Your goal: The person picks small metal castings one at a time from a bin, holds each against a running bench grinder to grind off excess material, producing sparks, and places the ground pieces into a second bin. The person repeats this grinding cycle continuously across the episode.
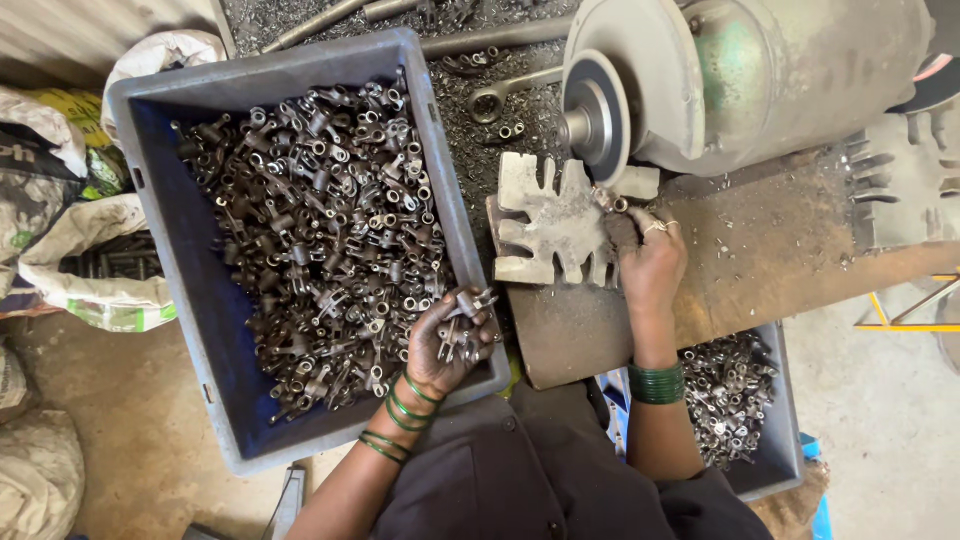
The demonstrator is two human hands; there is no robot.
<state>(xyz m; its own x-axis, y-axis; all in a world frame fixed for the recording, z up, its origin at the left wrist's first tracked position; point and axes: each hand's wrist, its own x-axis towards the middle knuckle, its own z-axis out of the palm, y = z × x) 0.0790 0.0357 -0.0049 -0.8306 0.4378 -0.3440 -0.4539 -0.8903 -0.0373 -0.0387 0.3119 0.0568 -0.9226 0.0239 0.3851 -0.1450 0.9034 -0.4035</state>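
Observation:
My left hand (447,343) is cupped over the near right corner of a large blue-grey crate (190,300) and holds a few small dark metal forked parts (468,308). The crate is heaped with several of the same parts (320,220). My right hand (650,260) rests on a notched metal guide plate (545,225) and presses a small part (612,202) up to the grinding wheel (598,115) of a bench motor (760,75).
A second smaller crate (785,440) with shinier parts sits at my right side under the rusty bench plate (760,260). Sacks (95,290) lie at the left. Metal shavings, rods and a spanner (500,95) lie behind the crate.

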